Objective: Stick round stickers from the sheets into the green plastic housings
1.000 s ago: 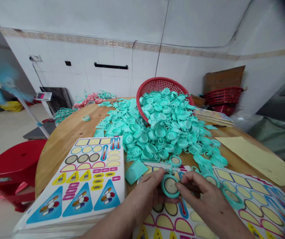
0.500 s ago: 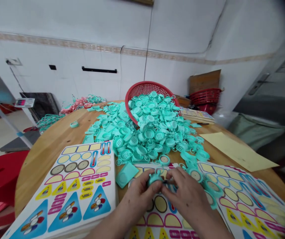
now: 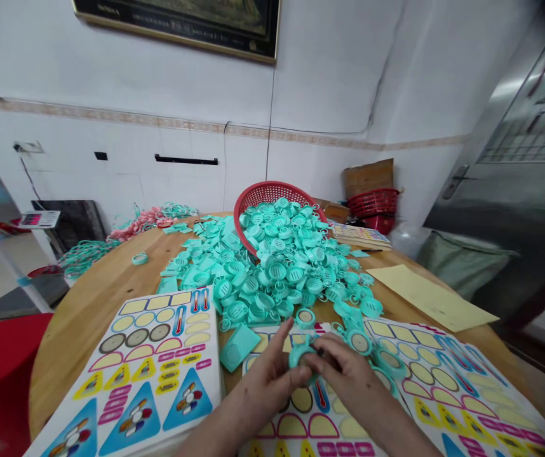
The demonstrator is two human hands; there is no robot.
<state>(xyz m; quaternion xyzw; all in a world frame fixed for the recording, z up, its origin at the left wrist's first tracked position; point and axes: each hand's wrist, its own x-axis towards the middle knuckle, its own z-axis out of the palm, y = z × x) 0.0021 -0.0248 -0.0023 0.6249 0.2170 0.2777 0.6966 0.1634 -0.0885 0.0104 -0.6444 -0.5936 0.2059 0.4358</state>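
Note:
Between my two hands, above a sheet of stickers [image 3: 296, 426], is a mint-green round plastic case [image 3: 298, 354]. My left hand [image 3: 267, 379] grips it from the left with the thumb low, its index finger stretched upward. From the other side my right hand [image 3: 349, 371] closes its thumb and fingers on the case's right edge; whether a sticker is also in them I cannot tell. Just beyond, a similar case with a round sticker [image 3: 305, 317] lies on the table. More stickered cases [image 3: 360, 343] lie to the right of my right hand.
A red basket [image 3: 272, 188] lies tipped, with mint-green cases [image 3: 277, 273] heaped in and before it. Sticker stacks lie left [image 3: 158, 355] and right [image 3: 425, 362]. A flat green square piece [image 3: 240, 348] and yellow paper [image 3: 429, 295] rest on the round wooden table [image 3: 96, 285]. A red stool [image 3: 6, 355] stands left.
My view has tilted up, showing a framed picture on the wall. My left index finger has lifted off the case and points up. The case has turned between my hands.

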